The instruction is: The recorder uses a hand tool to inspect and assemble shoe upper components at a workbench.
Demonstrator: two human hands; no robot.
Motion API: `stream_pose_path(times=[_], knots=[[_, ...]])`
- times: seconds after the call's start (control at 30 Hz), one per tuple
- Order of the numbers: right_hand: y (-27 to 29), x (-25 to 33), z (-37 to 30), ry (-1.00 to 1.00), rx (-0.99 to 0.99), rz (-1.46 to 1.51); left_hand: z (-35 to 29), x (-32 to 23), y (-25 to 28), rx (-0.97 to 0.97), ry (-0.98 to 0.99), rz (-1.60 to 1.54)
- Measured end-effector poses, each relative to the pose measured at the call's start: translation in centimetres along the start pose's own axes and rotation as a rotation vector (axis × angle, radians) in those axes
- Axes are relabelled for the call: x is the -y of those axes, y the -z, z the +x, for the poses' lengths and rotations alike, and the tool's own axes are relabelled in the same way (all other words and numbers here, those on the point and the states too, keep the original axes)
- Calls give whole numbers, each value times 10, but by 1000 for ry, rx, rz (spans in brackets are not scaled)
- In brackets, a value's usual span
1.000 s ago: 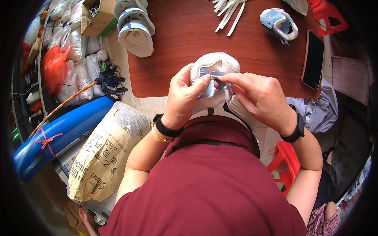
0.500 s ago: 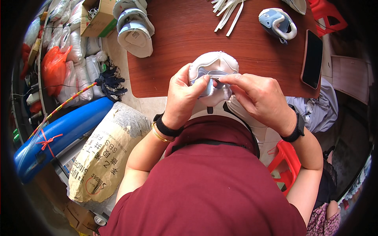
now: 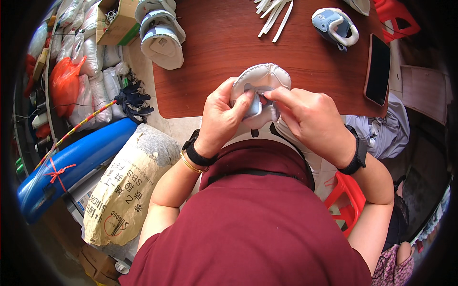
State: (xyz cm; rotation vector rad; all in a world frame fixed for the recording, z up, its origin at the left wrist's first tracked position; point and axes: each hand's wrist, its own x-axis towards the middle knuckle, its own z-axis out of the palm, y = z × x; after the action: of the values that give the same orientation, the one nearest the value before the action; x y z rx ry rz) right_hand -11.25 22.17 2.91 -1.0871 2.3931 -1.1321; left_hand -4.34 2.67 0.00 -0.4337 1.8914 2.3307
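Both hands hold a white and pale-blue shoe upper (image 3: pixel 264 77) just past the near edge of the brown table (image 3: pixel 214 62). My left hand (image 3: pixel 223 106) is closed round its left side, with the thumb pressed on the inner edge. The fingers of my right hand (image 3: pixel 307 112) are pinched at the shoe's opening on the right side. Whatever lies between those fingertips is too small to make out. A finished-looking blue and white shoe upper (image 3: pixel 329 26) sits at the table's far right. Several similar uppers (image 3: pixel 163 50) are stacked at the far left corner.
White strips (image 3: pixel 274 16) lie at the table's far side. A phone (image 3: pixel 377 70) rests near the right edge. On the left are a blue roll (image 3: pixel 76 167), a printed sack (image 3: pixel 131 183) and a cardboard box (image 3: pixel 112 28). A red stool (image 3: pixel 347 200) stands low right.
The shoe upper has tilted slightly between my hands, and its opening looks wider. My right fingers have shifted a little at the opening. The rest stays in place.
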Motion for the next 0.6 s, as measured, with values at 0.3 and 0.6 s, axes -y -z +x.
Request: stream_pose_path(times=[0.3,0.6], knots=[[-6,0,20,45,76,-215,15,12,-1,-43,-34,206],[-15,-1,31,-26,128,-164,15,16,-11,-172,-150,397]])
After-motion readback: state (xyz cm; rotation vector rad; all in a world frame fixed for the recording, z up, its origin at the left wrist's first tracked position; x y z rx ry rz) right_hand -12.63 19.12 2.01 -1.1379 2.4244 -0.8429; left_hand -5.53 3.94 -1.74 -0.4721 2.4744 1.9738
